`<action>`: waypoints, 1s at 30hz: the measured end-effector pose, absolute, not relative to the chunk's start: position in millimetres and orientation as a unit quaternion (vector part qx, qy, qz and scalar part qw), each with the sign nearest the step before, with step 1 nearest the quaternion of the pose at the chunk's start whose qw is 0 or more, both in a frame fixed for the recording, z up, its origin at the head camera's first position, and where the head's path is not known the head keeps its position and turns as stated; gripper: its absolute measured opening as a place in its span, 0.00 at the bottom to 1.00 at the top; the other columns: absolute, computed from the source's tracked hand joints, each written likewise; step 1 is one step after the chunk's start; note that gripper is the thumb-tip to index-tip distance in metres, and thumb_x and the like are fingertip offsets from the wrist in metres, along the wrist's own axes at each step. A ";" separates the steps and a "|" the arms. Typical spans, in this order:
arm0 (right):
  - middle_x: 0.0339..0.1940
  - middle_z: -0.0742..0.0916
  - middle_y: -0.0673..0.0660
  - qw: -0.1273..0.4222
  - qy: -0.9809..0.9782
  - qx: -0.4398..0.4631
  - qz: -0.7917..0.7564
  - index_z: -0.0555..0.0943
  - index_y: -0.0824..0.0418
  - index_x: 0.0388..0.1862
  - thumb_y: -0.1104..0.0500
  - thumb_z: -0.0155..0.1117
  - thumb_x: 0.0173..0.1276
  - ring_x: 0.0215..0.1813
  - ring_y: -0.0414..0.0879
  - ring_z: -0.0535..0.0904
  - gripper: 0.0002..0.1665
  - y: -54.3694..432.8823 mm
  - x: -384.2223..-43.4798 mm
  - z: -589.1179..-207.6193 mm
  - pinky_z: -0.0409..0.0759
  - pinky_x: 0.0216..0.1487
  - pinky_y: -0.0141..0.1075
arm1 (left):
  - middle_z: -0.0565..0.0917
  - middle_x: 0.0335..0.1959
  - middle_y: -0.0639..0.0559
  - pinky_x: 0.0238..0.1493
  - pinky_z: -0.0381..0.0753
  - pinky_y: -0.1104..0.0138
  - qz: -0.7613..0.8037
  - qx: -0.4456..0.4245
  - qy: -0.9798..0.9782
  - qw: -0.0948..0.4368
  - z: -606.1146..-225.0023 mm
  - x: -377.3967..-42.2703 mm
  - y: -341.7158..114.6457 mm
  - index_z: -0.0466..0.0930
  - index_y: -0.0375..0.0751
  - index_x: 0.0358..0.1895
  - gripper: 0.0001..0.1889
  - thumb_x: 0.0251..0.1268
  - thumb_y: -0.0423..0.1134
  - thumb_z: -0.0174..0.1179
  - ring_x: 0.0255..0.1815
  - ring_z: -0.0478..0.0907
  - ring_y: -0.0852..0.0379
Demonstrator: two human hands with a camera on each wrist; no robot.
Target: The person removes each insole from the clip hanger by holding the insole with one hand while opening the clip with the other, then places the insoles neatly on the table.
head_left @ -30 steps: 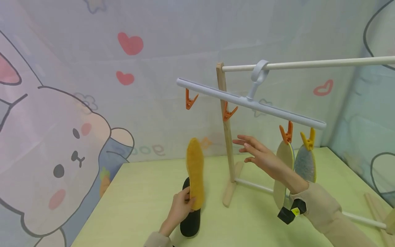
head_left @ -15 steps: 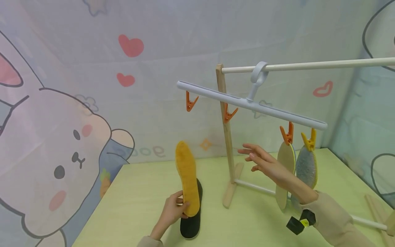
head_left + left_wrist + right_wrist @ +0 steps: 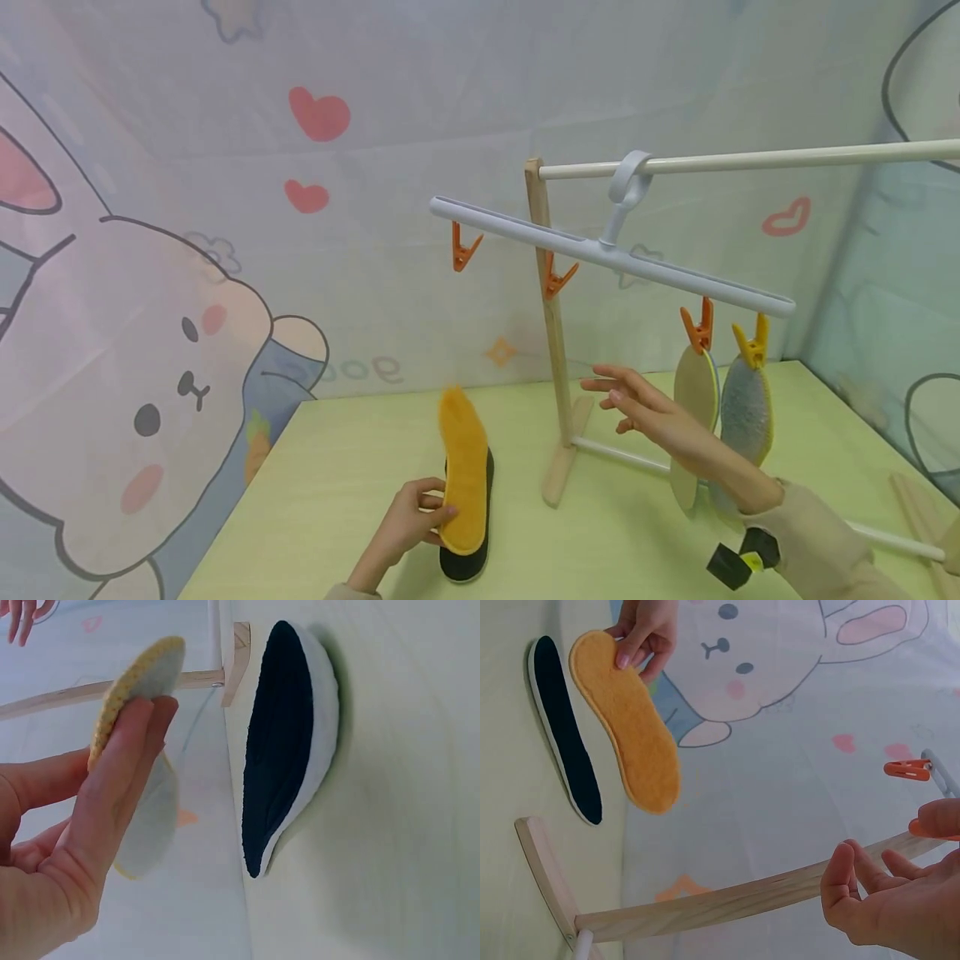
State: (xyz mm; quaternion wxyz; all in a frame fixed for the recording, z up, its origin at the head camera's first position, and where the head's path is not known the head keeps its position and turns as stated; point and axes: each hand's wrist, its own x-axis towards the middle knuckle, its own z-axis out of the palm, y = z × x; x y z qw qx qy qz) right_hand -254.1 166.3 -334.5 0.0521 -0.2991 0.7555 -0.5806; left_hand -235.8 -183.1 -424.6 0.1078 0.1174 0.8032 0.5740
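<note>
My left hand (image 3: 412,517) pinches a fuzzy yellow-orange insole (image 3: 467,475) near its heel end, thumb on the front face and fingers behind. Its pale underside shows in the left wrist view. Below it a black insole (image 3: 461,567) with a white edge lies on the table, partly covered by the yellow one in the head view; the right wrist view shows the black insole (image 3: 566,735) whole, apart from the yellow one. My right hand (image 3: 652,408) hovers in the air, fingers loosely extended and holding nothing, in front of a beige insole (image 3: 693,392) that hangs from an orange clip (image 3: 699,325).
A white hanger (image 3: 611,254) hooks over the rack's white rail (image 3: 787,156). Two orange clips, one at the left end (image 3: 462,247), hold nothing. A yellow clip (image 3: 752,340) carries a grey, yellow-edged insole (image 3: 746,412). The wooden rack post (image 3: 553,350) stands between the hands.
The yellow insole first swung left, then came lower toward the black one, with my left hand moving left and down. My right hand has sunk slightly and drifted right.
</note>
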 end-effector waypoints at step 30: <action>0.66 0.64 0.64 0.060 0.758 -0.287 -0.583 0.53 0.56 0.67 0.53 0.37 0.73 0.54 0.34 0.67 0.25 173.0 -256.3 -344.1 0.70 0.47 0.39 | 0.83 0.31 0.43 0.24 0.81 0.63 0.557 0.090 0.812 0.152 -430.4 -232.0 -189.1 0.69 0.24 0.47 0.19 0.56 0.33 0.59 0.25 0.80 0.60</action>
